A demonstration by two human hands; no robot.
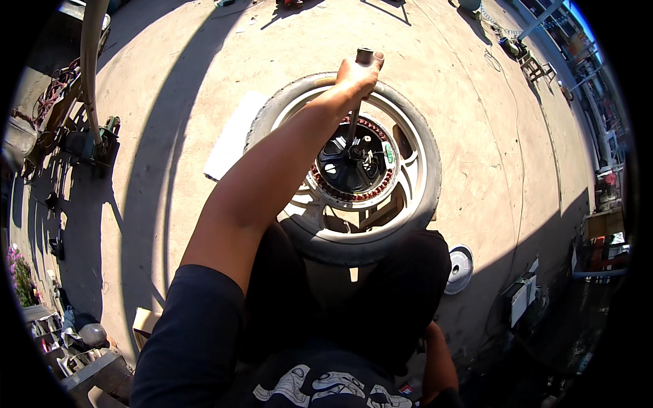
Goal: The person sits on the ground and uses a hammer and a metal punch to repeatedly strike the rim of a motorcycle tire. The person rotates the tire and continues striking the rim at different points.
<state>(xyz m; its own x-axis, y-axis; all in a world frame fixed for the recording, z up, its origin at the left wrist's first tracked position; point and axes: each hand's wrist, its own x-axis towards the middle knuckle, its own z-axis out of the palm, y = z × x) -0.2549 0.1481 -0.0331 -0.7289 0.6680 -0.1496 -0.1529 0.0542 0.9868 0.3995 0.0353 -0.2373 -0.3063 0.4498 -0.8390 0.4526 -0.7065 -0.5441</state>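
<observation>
My left hand [357, 75] is closed around the upper end of an upright metal bar [353, 129] with a dark top. The bar's lower end stands at the middle of a wheel hub [354, 170]. A ring of copper windings [350, 197] runs around the dark hub centre. The hub sits in a pale spoked wheel with a black tyre [427, 153], lying flat in front of my knees. Part of my right arm shows low beside my right thigh; its hand is hidden.
A round silver cover [460, 269] lies on the concrete floor right of my knee. A white sheet [235, 136] lies left of the tyre. A metal post [90, 68] and machinery stand at the left. At lower left are boxes of tools [95, 374]; a thin cable crosses the right.
</observation>
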